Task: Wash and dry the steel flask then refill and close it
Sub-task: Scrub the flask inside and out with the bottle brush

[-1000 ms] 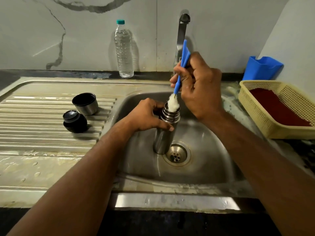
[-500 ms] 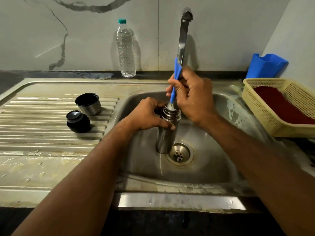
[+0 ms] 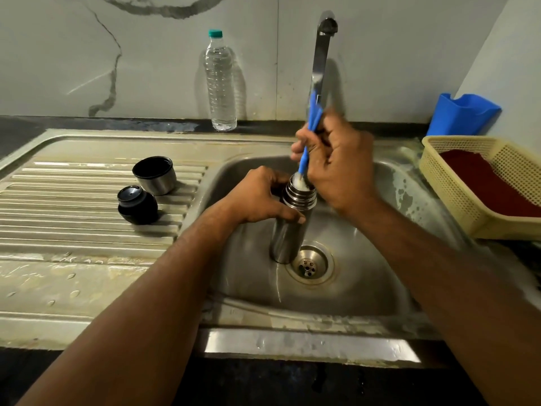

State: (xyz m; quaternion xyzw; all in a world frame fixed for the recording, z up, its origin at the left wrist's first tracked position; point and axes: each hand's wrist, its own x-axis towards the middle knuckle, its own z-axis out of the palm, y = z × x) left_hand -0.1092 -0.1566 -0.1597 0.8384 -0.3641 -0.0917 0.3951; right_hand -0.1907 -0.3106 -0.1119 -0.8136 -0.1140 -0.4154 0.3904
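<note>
The steel flask stands upright in the sink basin, its base just beside the drain. The left hand grips it around the upper body, just under the ridged neck. The right hand is closed around the blue handle of a bottle brush, whose white bristles sit at the flask's open mouth. On the ribbed drainboard to the left lie the steel cup lid and the black stopper, close together. A clear water bottle stands against the wall left of the tap. At right sits a yellow basket holding a red cloth, with a blue plastic container behind it.
</note>
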